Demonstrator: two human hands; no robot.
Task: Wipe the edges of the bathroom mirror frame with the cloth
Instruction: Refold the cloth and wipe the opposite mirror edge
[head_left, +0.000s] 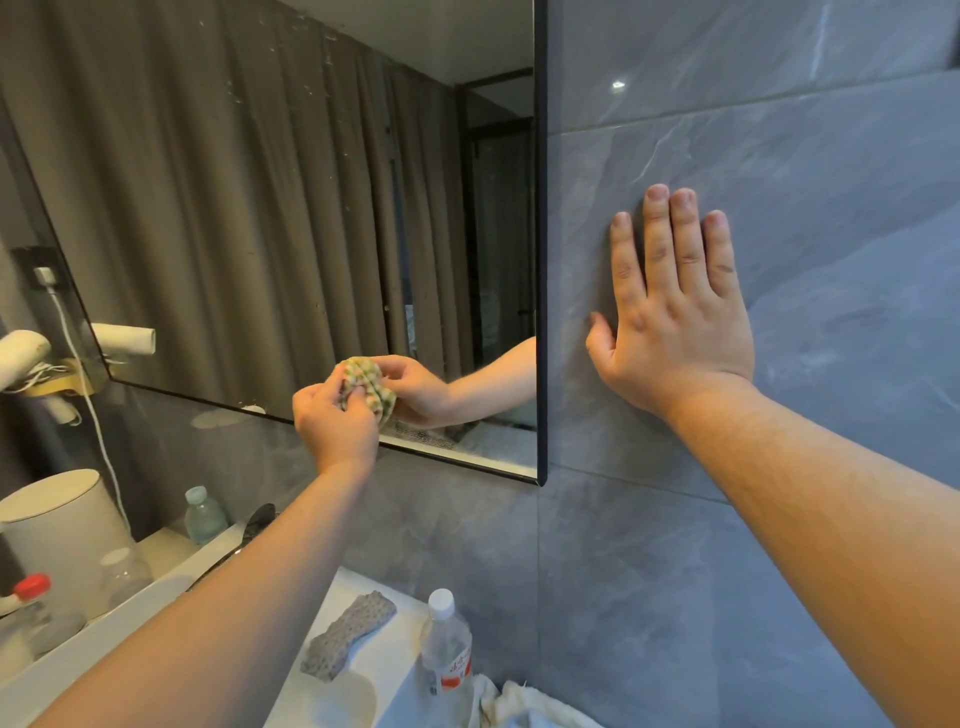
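- Grey tiles cover the bathroom wall (727, 78), and a big mirror (260, 208) with a thin dark frame (541, 260) hangs on it.
- The left hand (332, 421) is at the bottom edge of the frame. Its fingers are curled tight round a bunched-up cloth (363, 387) with green and yellow spots.
- The cloth touches the glass just above the bottom edge, a bit left of the bottom right corner.
- The right hand (675, 317) lies flat on the wall tiles, just beside the right edge of the frame. Its fingers are straight and it holds nothing. It looks like it is there to lean on.
- Below, on the white table (363, 587), lie a grey sponge (348, 639) and a clear plastic bottle (447, 649) with a white cap. A white towel (524, 706) sits near the bottle.
- On the left stand a white pot (57, 530), a small bottle (205, 514) and a white hair dryer (21, 353) on its holder.
- My guess is the job is only partly done. The cloth is working on the bottom edge now.
- A smeary patch shows on the glass near the bottom right corner, so that part seems to need a wipe.
- I cannot tell if the right edge or the left edge is clean yet. The top edge is out of sight.
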